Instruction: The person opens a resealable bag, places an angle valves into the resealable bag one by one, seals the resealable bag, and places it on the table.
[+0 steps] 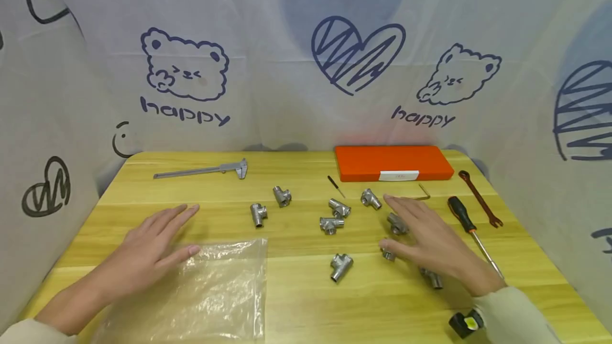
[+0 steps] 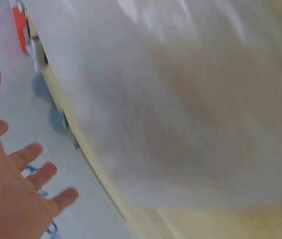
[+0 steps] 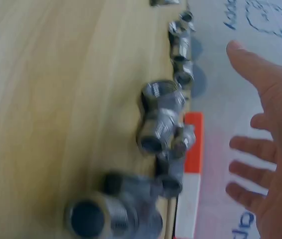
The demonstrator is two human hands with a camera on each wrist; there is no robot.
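Note:
My left hand lies flat with straight fingers at the top left corner of a clear plastic bag on the wooden table; it holds nothing. In the left wrist view the left hand shows spread fingers beside the blurred plastic bag. My right hand hovers open, palm down, over several metal tee pipe fittings; one fitting peeks out under its fingers, another fitting lies to its left. In the right wrist view the right hand is spread above a fitting.
More tee fittings lie mid-table. A caliper rests at the back left, an orange case at the back right. A screwdriver, a spanner, a hex key and a small driver lie nearby.

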